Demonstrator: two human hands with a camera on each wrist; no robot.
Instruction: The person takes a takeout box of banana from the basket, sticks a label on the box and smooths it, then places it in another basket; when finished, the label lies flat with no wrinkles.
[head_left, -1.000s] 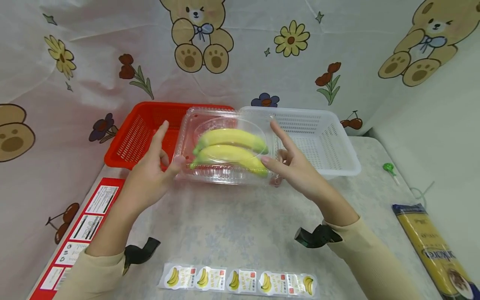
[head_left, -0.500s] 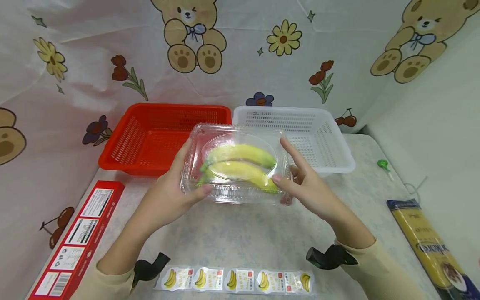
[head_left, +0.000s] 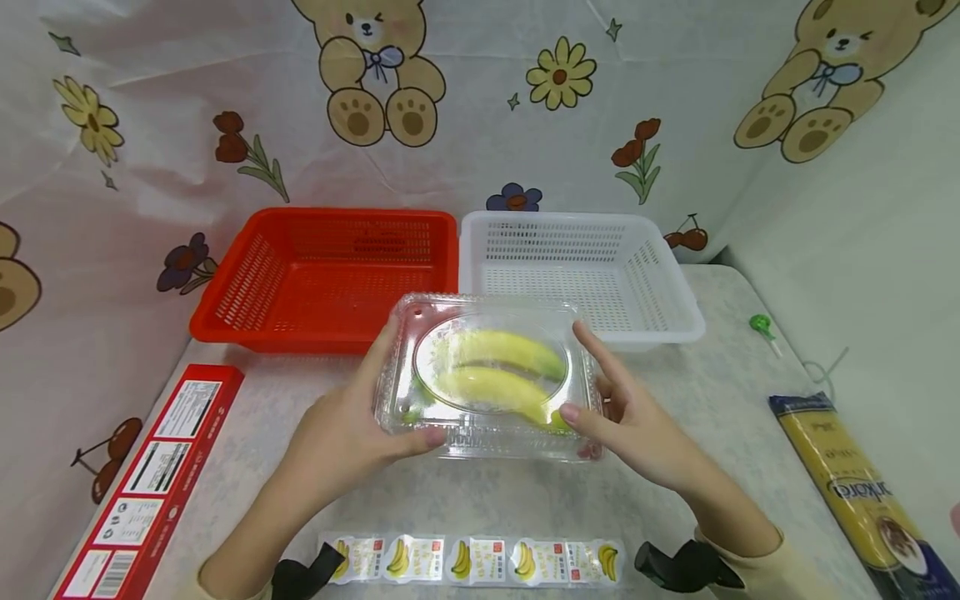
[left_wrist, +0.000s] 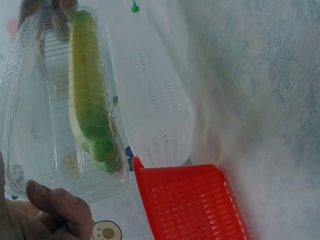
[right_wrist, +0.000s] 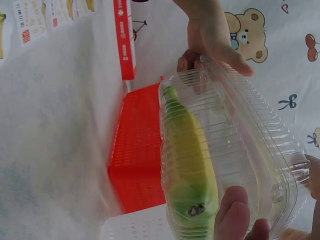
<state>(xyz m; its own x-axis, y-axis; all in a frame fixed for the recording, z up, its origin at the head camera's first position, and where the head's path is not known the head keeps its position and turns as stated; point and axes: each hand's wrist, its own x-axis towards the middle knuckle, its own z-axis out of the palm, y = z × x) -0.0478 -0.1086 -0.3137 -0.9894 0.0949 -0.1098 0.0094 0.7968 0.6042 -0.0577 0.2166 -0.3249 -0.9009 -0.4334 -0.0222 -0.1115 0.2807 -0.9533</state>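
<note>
A clear plastic clamshell container [head_left: 495, 437] with its lid down holds two bananas [head_left: 498, 390], yellow with green tips. My left hand [head_left: 348, 429] grips its left end, thumb over the front edge. At the opposite end my right hand [head_left: 637, 421] holds it, thumb on the front corner and index finger along the side. Fingers of both hands curl under the box, as the left wrist view shows with the left fingers [left_wrist: 60, 202] beneath its corner. In the right wrist view a banana [right_wrist: 187, 155] shows through the ribbed wall. The container is held up above the table.
Behind the container stand a red basket [head_left: 247, 337] and a white basket [head_left: 660, 333], side by side. A strip of banana stickers [head_left: 480, 560] lies at the front. A red box [head_left: 153, 475] is on the left; a yellow packet [head_left: 855, 492] and a green lollipop [head_left: 762, 325] are on the right.
The container has come down and toward me, away from in front of the baskets. My left hand, spread beside it earlier, now grips its left end.
</note>
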